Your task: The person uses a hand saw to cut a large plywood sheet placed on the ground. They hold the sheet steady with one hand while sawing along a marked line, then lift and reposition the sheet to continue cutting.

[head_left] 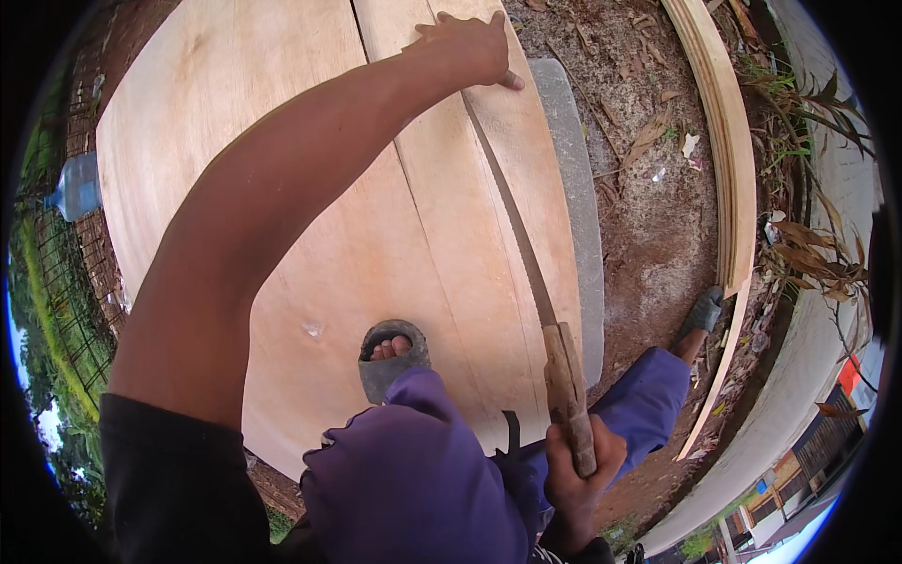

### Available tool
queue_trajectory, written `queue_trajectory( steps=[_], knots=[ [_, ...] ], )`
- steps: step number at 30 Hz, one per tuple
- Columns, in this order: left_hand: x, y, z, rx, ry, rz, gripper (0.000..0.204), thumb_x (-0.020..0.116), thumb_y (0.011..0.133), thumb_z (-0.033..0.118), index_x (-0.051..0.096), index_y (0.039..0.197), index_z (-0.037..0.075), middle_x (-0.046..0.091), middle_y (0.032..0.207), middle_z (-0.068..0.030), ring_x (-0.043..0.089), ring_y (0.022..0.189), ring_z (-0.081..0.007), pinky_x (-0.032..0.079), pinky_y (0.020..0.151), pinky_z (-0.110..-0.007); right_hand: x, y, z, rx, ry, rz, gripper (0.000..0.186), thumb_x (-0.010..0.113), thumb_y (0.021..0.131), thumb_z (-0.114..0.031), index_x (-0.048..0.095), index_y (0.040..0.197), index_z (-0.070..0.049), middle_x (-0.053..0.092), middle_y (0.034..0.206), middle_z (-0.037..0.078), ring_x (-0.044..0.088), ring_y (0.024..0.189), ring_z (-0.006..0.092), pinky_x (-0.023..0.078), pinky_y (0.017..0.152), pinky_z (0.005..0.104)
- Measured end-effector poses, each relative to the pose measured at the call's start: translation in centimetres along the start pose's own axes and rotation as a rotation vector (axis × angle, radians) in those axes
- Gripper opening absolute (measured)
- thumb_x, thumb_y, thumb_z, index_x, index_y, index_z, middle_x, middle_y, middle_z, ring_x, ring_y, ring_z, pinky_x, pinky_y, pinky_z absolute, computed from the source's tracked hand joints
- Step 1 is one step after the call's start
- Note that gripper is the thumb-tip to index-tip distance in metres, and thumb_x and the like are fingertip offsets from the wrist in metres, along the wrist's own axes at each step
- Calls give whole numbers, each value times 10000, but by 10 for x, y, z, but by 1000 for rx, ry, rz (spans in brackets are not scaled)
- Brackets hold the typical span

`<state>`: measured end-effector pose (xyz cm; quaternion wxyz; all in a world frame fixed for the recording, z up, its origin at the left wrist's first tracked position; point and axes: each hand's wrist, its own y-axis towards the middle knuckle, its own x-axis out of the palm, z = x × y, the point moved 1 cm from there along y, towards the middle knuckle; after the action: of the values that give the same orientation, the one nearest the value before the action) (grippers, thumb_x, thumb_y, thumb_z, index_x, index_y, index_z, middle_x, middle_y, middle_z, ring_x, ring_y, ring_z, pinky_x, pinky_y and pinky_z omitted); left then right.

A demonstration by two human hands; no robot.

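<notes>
A handsaw's narrow metal blade (515, 218) runs lengthwise along a strip near the right edge of a large pale plywood sheet (310, 179). Its worn wooden handle (566, 385) points toward me, and my right hand (584, 470) is wrapped round the near end of it. Stretched across the sheet, my left arm reaches to the far end, where my left hand (467, 49) lies on the wood beside the blade's far tip. Its fingers are spread, with one at the sheet's right edge. A sandalled foot (393, 355) of mine rests on the plywood.
Under the sheet's right side shows a grey slab (568, 169). Stacked long boards (719, 141) lie on the dirt to the right, near my other foot (700, 315). Beyond them are dry plants and a pale wall (816, 188). A blue plastic jug (77, 188) stands at the left by wire mesh.
</notes>
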<state>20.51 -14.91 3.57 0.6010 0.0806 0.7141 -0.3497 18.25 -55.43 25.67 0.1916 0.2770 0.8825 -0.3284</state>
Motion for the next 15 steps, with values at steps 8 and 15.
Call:
queue_trajectory(
  steps=[8, 15],
  knots=[
    [8, 0, -8, 95, -58, 14, 1086, 716, 798, 751, 281, 1643, 226, 759, 1020, -137, 541, 1337, -419, 417, 1046, -743, 74, 114, -9, -14, 146, -16, 349, 699, 878, -39, 426, 662, -14, 413, 520, 29, 377, 515, 52, 305, 454, 325],
    [15, 8, -13, 89, -6, 42, 1078, 710, 799, 752, 288, 1640, 226, 766, 1042, -145, 509, 1384, -424, 334, 1084, -796, 11, 16, 24, -26, 83, -1, 357, 717, 848, -28, 426, 642, -22, 437, 514, 30, 423, 478, 53, 319, 445, 304]
  ],
)
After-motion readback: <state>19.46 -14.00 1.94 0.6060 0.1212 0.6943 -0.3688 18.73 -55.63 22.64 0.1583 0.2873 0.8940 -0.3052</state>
